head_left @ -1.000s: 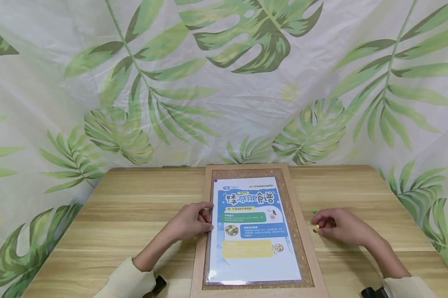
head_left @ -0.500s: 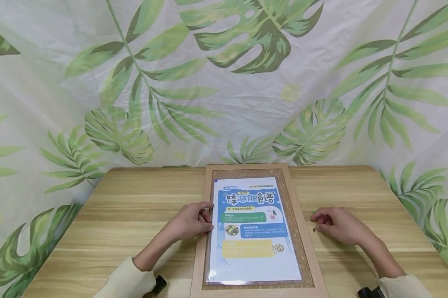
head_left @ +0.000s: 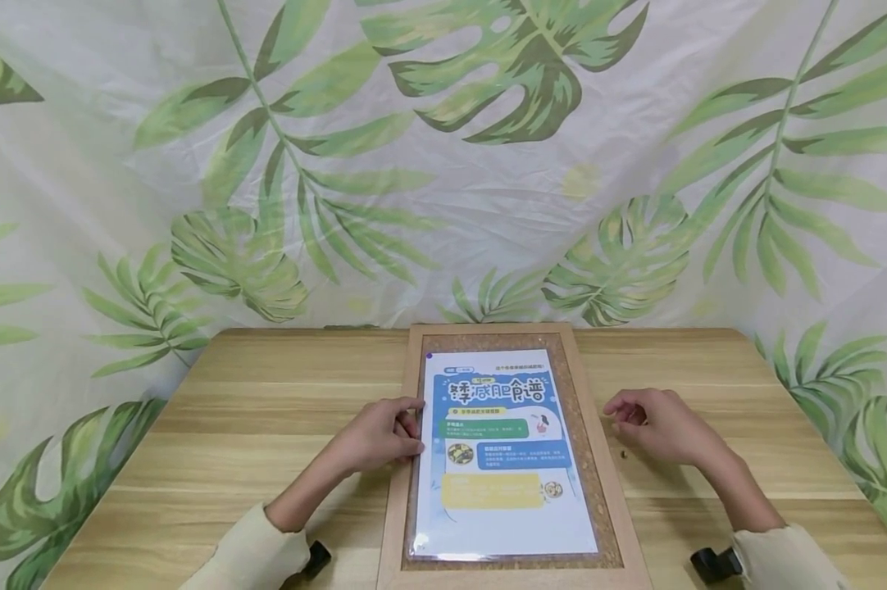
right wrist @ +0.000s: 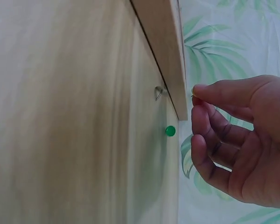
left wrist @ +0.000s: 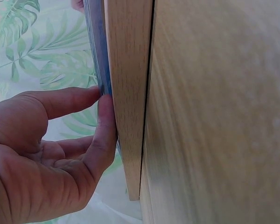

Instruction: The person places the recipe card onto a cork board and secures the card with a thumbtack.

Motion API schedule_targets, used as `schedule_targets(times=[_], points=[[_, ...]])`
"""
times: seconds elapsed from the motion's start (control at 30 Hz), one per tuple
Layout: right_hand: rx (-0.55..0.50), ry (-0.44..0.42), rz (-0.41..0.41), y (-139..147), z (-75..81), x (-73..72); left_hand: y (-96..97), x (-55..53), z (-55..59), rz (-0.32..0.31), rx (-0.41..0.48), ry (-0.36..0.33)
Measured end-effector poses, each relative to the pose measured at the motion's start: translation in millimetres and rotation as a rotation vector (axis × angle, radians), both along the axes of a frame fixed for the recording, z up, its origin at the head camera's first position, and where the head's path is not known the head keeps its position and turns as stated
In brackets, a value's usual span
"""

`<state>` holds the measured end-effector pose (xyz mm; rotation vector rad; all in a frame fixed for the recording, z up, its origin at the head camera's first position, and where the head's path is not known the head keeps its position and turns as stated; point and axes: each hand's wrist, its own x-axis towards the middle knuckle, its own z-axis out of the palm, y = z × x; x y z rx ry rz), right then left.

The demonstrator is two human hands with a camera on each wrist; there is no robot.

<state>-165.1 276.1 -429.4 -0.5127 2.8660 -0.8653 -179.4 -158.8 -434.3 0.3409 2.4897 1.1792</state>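
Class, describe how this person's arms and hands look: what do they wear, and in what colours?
Loose cream-coloured sleeves reach down the forearms, ending short of the wrists. The left hand and right hand are bare, with no gloves. A dark, blocky device sits at each cuff. No cables or markings are visible.

"Your count?"
"One left hand (head_left: 380,433), one right hand (head_left: 657,426)."
"Next?"
"One corkboard (head_left: 491,330), one printed sheet (head_left: 502,528)."
"Smaller?"
"One purple pin (head_left: 429,356), one yellow pin (right wrist: 193,91), one green pin (right wrist: 170,131), one small metal piece (right wrist: 158,94)."
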Motion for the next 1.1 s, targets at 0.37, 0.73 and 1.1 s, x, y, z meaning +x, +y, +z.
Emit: schedule_targets(times=[0.37,0.73,1.1], points=[[-0.037,-0.012,-0.010,-18,8.3,-14.6,-1.7,0.3,1.2,-0.008,0.015,-0.005],[-0.056,-0.013,0.011,-33,12.6,-26.7,-3.5,1.1,1.1,-0.009,0.016,-0.001],[-0.080,-0.047,0.009,-43,11.1,-34.8,-1.2,1.0,3.6,-0.006,0.005,-0.002]])
